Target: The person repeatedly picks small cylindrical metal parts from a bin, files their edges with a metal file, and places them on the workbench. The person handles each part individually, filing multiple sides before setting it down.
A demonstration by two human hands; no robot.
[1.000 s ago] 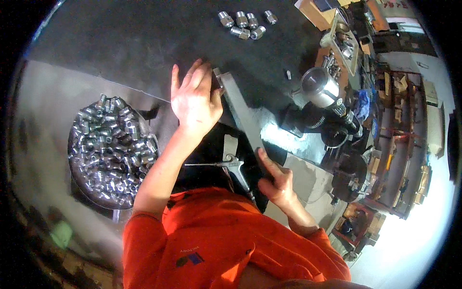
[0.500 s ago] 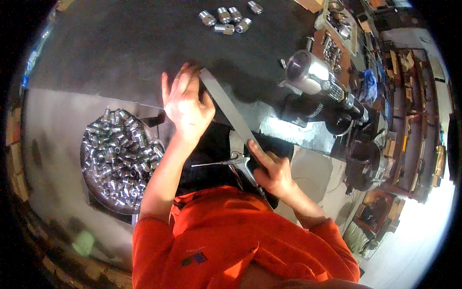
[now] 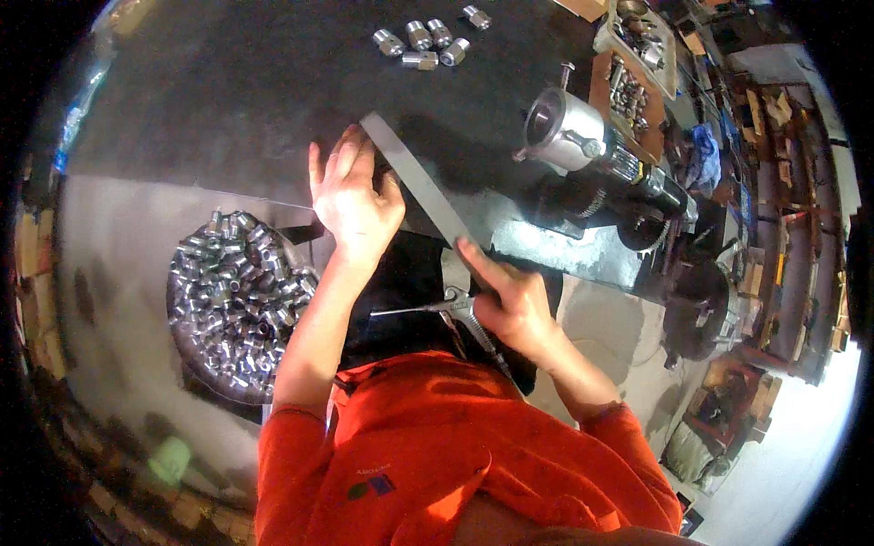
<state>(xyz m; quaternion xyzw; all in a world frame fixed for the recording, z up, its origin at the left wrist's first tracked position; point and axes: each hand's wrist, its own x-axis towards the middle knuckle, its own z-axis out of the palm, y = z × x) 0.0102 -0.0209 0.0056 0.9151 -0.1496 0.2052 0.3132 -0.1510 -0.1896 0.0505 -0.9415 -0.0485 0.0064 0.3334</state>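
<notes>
My right hand (image 3: pixel 517 305) is closed round the near end of a flat metal file (image 3: pixel 414 177), its forefinger stretched along the top. The file slants away to the left over the near edge of the dark bench. Beside the file's far end, my left hand (image 3: pixel 357 205) shows its back. Its little finger stands apart, while the thumb and forefinger bend in toward the file. Whatever lies between them is hidden by the hand and the file. Below the right hand, an air blow gun (image 3: pixel 455 305) with a thin nozzle hangs at my lap.
A round tray heaped with metal fittings (image 3: pixel 241 305) stands left of my left forearm. Several larger fittings (image 3: pixel 421 41) lie far back on the dark bench (image 3: pixel 228 100). To the right sits a silver cylindrical chuck-like machine (image 3: pixel 569 132), with boxes of metal parts (image 3: pixel 628 100) behind it.
My right hand has pushed the file forward and to the left, so its far end reaches further past my left hand. The left hand keeps nearly the same pose; the whole view has shifted slightly.
</notes>
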